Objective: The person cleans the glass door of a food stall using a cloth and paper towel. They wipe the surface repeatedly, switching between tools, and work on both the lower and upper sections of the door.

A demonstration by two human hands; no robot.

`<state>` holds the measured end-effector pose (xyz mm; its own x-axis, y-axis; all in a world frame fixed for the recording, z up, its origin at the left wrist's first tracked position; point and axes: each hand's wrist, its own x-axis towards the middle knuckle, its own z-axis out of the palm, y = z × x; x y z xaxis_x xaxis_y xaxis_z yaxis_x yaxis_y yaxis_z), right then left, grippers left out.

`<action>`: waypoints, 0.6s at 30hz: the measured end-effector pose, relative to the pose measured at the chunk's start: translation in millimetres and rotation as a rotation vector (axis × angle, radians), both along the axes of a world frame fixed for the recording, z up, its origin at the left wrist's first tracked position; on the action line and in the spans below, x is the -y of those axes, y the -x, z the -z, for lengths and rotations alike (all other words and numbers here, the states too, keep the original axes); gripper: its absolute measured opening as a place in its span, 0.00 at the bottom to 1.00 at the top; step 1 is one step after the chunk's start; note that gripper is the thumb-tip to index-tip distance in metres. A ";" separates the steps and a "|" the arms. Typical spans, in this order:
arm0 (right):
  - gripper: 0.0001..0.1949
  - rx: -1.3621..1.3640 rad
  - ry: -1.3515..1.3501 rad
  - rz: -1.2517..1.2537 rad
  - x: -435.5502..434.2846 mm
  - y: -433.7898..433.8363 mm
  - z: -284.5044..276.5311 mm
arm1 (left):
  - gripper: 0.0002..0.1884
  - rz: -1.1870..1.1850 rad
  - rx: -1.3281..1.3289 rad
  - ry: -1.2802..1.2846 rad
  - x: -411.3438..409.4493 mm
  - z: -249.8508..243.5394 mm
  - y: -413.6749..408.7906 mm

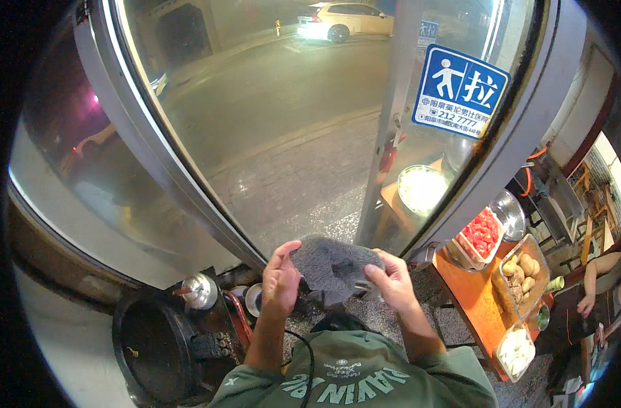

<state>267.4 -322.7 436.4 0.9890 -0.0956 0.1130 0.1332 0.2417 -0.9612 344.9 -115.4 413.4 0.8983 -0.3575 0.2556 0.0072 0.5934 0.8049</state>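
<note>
A grey fuzzy cloth (320, 262), folded or bunched, is held up in front of my chest. My left hand (281, 280) pinches its left end, with the fingertips at the upper edge. On the other end, my right hand (392, 279) grips with the thumb lying on top. A dark hollow shows in the middle of the cloth. Something small and shiny is partly visible under its lower right edge; I cannot tell what it is. Beyond both hands stands a glass door (387, 92) with a metal frame.
To the right, an orange-topped table (463, 285) holds a basket of cut tomatoes (481, 237), a tray of potatoes (519, 275) and a pale food container (515, 352). A large black pan (152, 347) and metal pot (199, 291) stand left. Another person's arm (593, 275) shows far right.
</note>
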 end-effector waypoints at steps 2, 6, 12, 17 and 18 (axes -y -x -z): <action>0.06 -0.035 0.014 0.043 7.0 3.5 -4.4 | 0.18 -0.132 -0.029 -0.124 -4.2 2.2 -2.5; 0.12 -0.024 0.111 0.077 28.3 2.4 -55.4 | 0.24 -0.115 0.155 -0.254 -15.2 -45.8 -17.7; 0.13 -0.252 -0.036 -0.158 36.3 12.9 15.3 | 0.36 0.253 -0.084 0.058 3.8 4.9 -0.6; 0.11 -0.261 -0.158 -0.068 13.1 16.6 32.1 | 0.25 0.166 -0.186 -0.111 -10.3 26.0 20.9; 0.12 -0.276 -0.209 -0.058 9.8 18.6 29.2 | 0.25 0.026 -0.053 -0.242 -14.9 36.3 21.6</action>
<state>248.8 -332.5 407.1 0.9840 -0.0311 -0.1752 -0.1443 0.4370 -0.8878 323.3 -100.5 377.1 0.8976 -0.4262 0.1126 0.0660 0.3824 0.9217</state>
